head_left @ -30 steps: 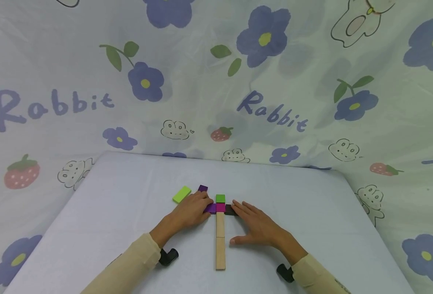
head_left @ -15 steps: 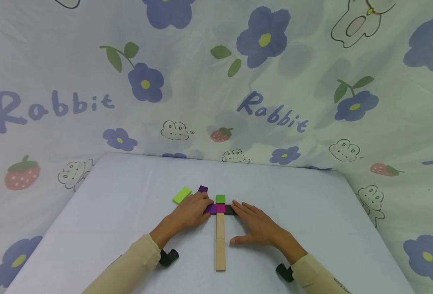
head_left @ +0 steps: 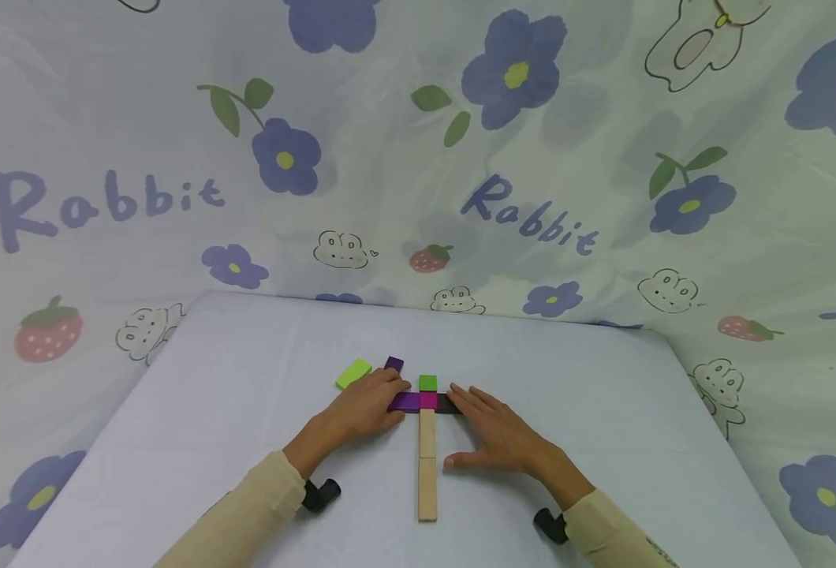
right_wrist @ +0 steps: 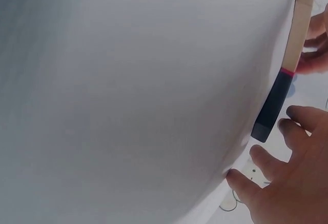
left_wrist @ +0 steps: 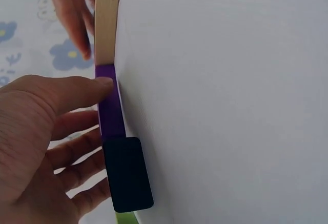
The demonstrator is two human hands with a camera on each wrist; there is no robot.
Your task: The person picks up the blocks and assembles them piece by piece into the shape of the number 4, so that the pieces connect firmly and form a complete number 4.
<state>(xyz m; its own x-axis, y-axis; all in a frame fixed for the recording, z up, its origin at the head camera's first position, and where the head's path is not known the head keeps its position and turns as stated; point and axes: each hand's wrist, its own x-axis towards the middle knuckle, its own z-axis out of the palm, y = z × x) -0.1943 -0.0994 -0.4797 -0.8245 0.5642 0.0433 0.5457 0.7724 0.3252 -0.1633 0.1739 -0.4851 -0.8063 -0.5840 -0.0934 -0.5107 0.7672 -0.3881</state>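
Note:
Wooden blocks form a cross-like figure on the white table. Two plain wood blocks (head_left: 427, 465) make its long stem, with a magenta block (head_left: 428, 401) and a green block (head_left: 428, 383) at the far end. My left hand (head_left: 361, 406) pinches the purple block (head_left: 405, 402) on the left, its thumb along the near edge in the left wrist view. To the right, my right hand (head_left: 496, 434) has extended fingers at the black block (head_left: 446, 404), partly covering it in the head view. The right thumb is spread apart from the stem.
A lime-green block (head_left: 354, 374) and a dark purple block (head_left: 393, 364) lie beyond my left hand. Behind the table (head_left: 283, 323) hangs a printed cloth (head_left: 382, 173) with flowers and rabbits. Black wrist-worn parts (head_left: 322, 495) show below the left hand.
My left hand has shifted slightly left, so more of the purple block shows. The right hand stays at the black block. The head view has shifted a little.

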